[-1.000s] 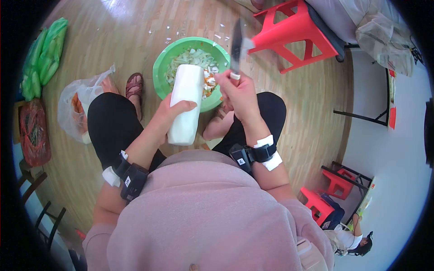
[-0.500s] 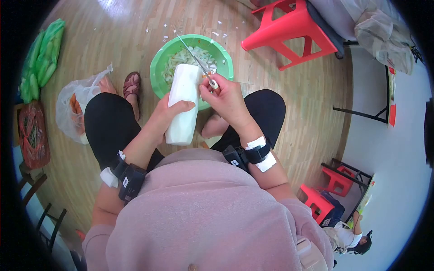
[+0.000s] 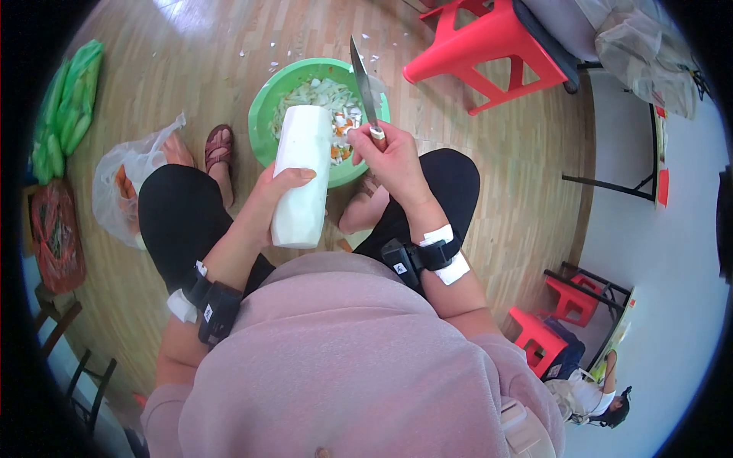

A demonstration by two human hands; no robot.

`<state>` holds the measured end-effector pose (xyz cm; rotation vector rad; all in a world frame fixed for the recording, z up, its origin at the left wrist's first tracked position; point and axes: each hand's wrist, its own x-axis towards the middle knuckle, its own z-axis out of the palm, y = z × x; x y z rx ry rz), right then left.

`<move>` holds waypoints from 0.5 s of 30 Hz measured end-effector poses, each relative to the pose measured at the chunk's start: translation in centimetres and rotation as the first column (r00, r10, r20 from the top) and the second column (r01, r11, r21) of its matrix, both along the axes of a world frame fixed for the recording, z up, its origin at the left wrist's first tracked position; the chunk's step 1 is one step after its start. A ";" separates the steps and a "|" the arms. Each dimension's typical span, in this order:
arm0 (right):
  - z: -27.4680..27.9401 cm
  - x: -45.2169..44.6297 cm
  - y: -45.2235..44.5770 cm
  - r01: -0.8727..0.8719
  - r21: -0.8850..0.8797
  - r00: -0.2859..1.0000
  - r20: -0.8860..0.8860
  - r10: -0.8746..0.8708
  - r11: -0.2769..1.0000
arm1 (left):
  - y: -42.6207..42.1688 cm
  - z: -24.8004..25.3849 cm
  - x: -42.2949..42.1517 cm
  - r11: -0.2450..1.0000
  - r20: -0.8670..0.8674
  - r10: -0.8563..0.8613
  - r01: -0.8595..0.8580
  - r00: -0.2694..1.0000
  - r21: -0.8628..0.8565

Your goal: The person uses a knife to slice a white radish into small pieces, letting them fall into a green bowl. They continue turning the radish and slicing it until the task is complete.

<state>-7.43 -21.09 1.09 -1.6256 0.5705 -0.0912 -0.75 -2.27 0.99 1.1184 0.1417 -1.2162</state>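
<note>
The left hand (image 3: 267,197) is clamped around a peeled white radish (image 3: 304,141), thumb across its side, far end over the green basin (image 3: 258,122) from where I stand. The right hand (image 3: 393,164) is closed on the handle of a knife (image 3: 362,80), blade pointing away from the body, apart from the radish. For good cutting, I'd keep the left thumb behind the edge and the strokes short, over the cut vegetables (image 3: 324,95). Knees flank the arms; floor shows between the basin and the red stool (image 3: 504,38), giving the blade sideways room.
</note>
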 end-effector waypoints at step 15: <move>-0.3 0.4 0.2 0.029 -0.287 0.997 0.074 -0.008 0.958 | 0.2 0.1 -0.5 0.999 0.026 -0.033 0.034 0.999 -0.016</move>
